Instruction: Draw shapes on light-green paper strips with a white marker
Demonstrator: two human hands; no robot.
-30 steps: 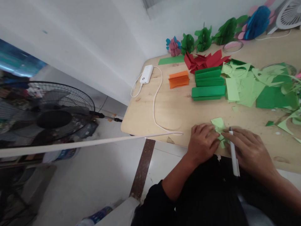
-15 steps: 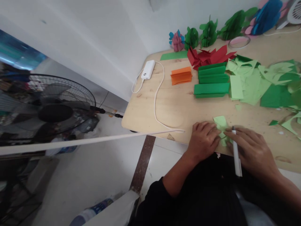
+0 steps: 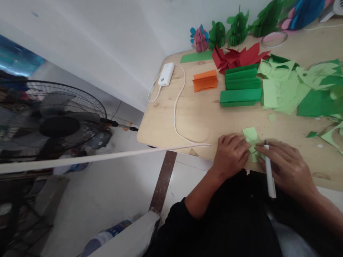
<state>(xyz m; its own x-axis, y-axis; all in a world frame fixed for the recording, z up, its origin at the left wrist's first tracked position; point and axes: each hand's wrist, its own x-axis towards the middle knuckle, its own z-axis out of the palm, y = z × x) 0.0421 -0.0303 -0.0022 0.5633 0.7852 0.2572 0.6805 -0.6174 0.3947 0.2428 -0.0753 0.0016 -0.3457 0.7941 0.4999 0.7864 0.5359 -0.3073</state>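
At the table's near edge, a small light green paper piece point(image 3: 250, 133) lies between my two hands, partly hidden by the fingers. My left hand point(image 3: 230, 155) is closed, its curled fingertips gripping the paper's left side. My right hand point(image 3: 291, 167) is on the other side, with a white pen point(image 3: 269, 175) tucked between its fingers. The dark pen tip points away from me, and the capped end hangs toward my lap. The right fingertips are also close to the paper; whether they pinch it is hidden.
Folded green paper strips point(image 3: 240, 97), an orange folded paper point(image 3: 205, 81), red folded paper point(image 3: 235, 59) and light green scraps point(image 3: 286, 91) lie farther back. A white power bank point(image 3: 166, 74) with a cable sits left. A floor fan point(image 3: 60, 125) stands beyond the table's left edge.
The view has tilted slightly, so the table items appear a little higher. Both hands stay around the light green paper, with the pen still in the right hand.
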